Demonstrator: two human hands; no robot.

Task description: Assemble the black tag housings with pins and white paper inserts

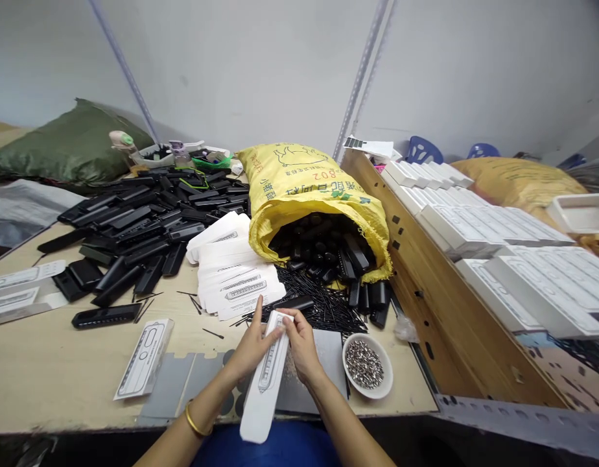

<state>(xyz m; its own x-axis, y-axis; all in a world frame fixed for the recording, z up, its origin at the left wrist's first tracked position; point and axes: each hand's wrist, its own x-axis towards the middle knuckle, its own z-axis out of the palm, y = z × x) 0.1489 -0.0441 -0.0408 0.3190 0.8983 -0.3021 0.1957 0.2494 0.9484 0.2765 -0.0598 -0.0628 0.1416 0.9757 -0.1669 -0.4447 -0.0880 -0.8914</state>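
Observation:
Both my hands hold a long white printed carton sleeve (263,383) over the front of the table. My left hand (251,347) grips its upper left side, one finger pointing up, a gold bangle on the wrist. My right hand (299,344) pinches the sleeve's top end. Just beyond lie a stack of flat white sleeves (236,282), a single black plastic piece (292,303) and a scatter of thin black pins (323,305). A small white bowl of silver metal bits (366,363) stands right of my right hand.
A yellow woven sack (299,188) spills black parts. A big heap of black plastic cases (148,220) covers the left. One filled white box (144,358) lies front left. Rows of white boxes (479,224) fill the wooden tray (421,292) on the right. A green bag (70,146) sits far left.

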